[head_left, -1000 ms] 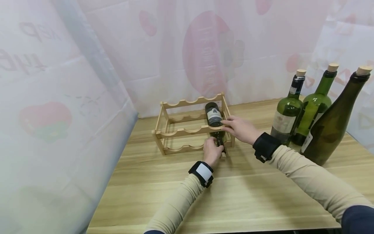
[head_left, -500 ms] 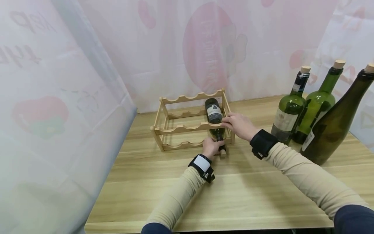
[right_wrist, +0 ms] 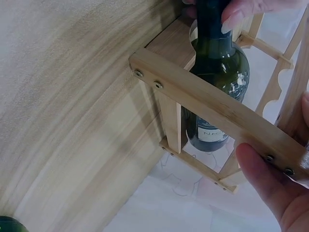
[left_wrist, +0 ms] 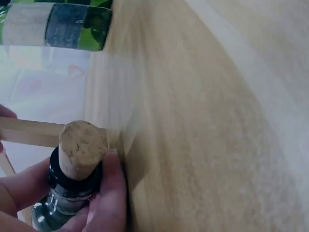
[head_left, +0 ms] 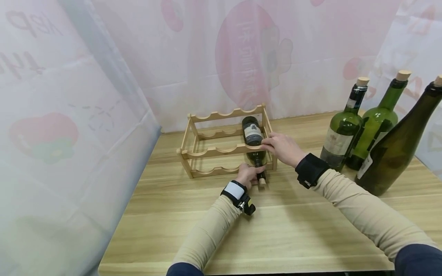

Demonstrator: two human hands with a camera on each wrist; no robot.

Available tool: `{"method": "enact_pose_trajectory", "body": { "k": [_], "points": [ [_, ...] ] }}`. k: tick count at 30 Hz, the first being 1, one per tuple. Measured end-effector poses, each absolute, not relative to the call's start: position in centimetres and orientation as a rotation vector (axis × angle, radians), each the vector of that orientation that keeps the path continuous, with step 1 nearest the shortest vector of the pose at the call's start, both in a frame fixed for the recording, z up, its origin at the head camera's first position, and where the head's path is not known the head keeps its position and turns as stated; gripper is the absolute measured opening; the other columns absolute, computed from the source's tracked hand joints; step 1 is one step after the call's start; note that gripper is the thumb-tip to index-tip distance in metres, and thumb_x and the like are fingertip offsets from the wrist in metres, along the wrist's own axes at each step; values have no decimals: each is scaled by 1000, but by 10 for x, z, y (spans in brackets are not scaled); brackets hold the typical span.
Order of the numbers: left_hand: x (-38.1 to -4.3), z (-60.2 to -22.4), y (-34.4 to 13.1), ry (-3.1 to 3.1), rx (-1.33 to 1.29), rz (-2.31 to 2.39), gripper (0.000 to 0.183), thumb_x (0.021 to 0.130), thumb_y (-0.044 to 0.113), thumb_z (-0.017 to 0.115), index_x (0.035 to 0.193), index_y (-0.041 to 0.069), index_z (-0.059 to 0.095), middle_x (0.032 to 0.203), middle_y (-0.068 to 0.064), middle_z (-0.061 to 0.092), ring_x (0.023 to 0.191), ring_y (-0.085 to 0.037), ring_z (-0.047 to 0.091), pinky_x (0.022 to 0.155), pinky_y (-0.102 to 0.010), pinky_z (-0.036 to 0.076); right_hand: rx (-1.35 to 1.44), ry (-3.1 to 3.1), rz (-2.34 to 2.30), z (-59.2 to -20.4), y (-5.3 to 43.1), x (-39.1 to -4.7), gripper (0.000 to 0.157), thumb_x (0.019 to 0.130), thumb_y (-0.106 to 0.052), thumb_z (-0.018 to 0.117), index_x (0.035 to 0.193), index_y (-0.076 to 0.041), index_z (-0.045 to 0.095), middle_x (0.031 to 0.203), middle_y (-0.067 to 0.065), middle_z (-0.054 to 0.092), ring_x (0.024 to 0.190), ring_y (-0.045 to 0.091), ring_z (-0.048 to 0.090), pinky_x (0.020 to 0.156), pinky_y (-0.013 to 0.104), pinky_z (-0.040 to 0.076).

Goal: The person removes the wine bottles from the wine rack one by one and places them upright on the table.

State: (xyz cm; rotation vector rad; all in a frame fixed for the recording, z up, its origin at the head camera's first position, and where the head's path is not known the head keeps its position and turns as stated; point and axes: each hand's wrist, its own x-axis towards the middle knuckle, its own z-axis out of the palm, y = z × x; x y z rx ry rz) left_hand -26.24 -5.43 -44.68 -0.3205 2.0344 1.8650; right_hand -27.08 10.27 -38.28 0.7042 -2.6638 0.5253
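A dark wine bottle [head_left: 253, 134] with a pale label lies in the lower tier of a small wooden wine rack [head_left: 207, 154], in its right-hand slot. Its corked neck points toward me, beneath the upper front rail. My left hand [head_left: 246, 174] holds that neck, thumb on one side and fingers on the other; in the left wrist view the cork [left_wrist: 82, 151] protrudes past the fingertips. At the rack's front right upper corner, my right hand [head_left: 286, 148] pinches the wood. The right wrist view shows its thumb [right_wrist: 260, 176] against the end bar.
To the right of the rack stand three corked wine bottles: a labelled green one [head_left: 340, 140], another green one [head_left: 374, 126] behind it, and a tall brown one [head_left: 397, 153]. Printed curtains [head_left: 190, 57] hang behind and left of the wooden table [head_left: 165, 230].
My left wrist has rolled, and its hand has shifted slightly on the bottle's neck. The right hand's fingers have closed onto the rack's corner. The head view has tilted slightly.
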Motion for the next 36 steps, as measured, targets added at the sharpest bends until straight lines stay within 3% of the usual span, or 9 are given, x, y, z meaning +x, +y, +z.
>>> {"method": "enact_pose_trajectory", "body": {
  "k": [5, 8, 13, 19, 26, 29, 32, 36],
  "points": [
    [-264, -452, -56, 1965, -317, 1922, 22, 87, 12, 72, 97, 1, 55, 63, 2, 49, 50, -9, 51, 60, -30, 57, 707, -2673, 517, -383, 103, -273, 18, 93, -24, 63, 100, -11, 74, 79, 4, 54, 66, 17, 45, 60, 28, 36],
    [-265, -455, -56, 1921, -316, 1966, 18, 88, 11, 70, 83, 7, 54, 66, 1, 56, 49, -7, 55, 60, -29, 57, 715, -2669, 522, -384, 103, -274, 18, 94, -23, 63, 99, -10, 74, 78, 4, 54, 66, 17, 45, 60, 28, 36],
    [-268, -459, -57, 1899, -320, 2001, 36, 89, 12, 69, 66, 13, 42, 55, 6, 45, 42, -5, 43, 46, -20, 42, 718, -2665, 534, -385, 103, -278, 18, 94, -23, 62, 100, -10, 74, 78, 4, 54, 66, 17, 46, 60, 28, 37],
    [-270, -460, -61, 1882, -282, 2026, 46, 90, 13, 68, 60, 14, 33, 49, 8, 26, 39, -7, 25, 43, -21, 27, 704, -2672, 558, -385, 103, -281, 19, 93, -22, 63, 101, -10, 74, 77, 4, 52, 65, 17, 45, 60, 27, 35],
    [-267, -457, -63, 1855, -285, 2049, 52, 89, 12, 68, 53, 16, 31, 45, 8, 21, 37, -7, 20, 43, -22, 24, 682, -2656, 565, -387, 101, -286, 19, 93, -22, 63, 102, -9, 74, 80, 6, 55, 67, 19, 48, 61, 29, 39],
    [-264, -455, -64, 1837, -258, 2046, 46, 90, 13, 67, 53, 15, 41, 44, 8, 41, 37, -6, 33, 43, -20, 32, 672, -2632, 550, -388, 99, -289, 17, 93, -22, 63, 99, -10, 73, 82, 7, 58, 70, 21, 52, 63, 33, 42],
    [-263, -454, -65, 1805, -237, 2054, 33, 92, 13, 65, 61, 11, 54, 56, 1, 61, 42, -7, 50, 46, -19, 43, 666, -2620, 531, -389, 98, -292, 16, 93, -22, 63, 97, -10, 73, 83, 7, 59, 72, 22, 54, 64, 35, 44],
    [-262, -454, -67, 1807, -241, 2064, 25, 92, 14, 66, 68, 8, 60, 62, -3, 66, 45, -8, 56, 47, -19, 46, 677, -2613, 520, -389, 97, -294, 18, 93, -24, 63, 98, -10, 73, 84, 8, 60, 74, 22, 56, 65, 36, 47]
  ]
}}
